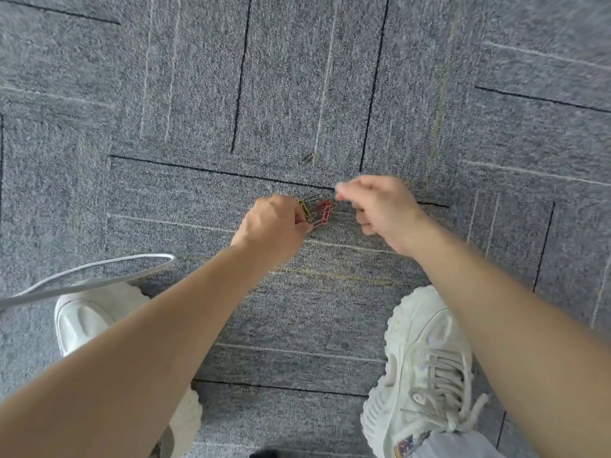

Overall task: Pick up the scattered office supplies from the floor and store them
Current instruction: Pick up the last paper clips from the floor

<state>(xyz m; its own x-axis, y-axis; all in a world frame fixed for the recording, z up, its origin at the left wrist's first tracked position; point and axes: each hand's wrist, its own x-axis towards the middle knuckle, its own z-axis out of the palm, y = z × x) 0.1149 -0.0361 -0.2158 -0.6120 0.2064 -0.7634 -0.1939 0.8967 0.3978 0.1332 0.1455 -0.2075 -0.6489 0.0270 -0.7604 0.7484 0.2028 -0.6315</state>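
Note:
Several coloured paper clips (319,211), yellow, red and silver, lie in a small cluster on the grey carpet between my hands. My left hand (272,228) has its fingers curled and pinches clips at the cluster's left edge. My right hand (377,206) hovers just right of the cluster, blurred, with fingers curled and fingertips pinched together; whether a clip sits between them is unclear. One lone silver paper clip (305,158) lies farther away on the carpet, above the cluster.
My two white sneakers stand on the carpet, the left shoe (89,315) and the right shoe (426,368). A thin white cable (99,269) loops over the floor beside the left shoe. Grey carpet tiles (297,77) stretch all around.

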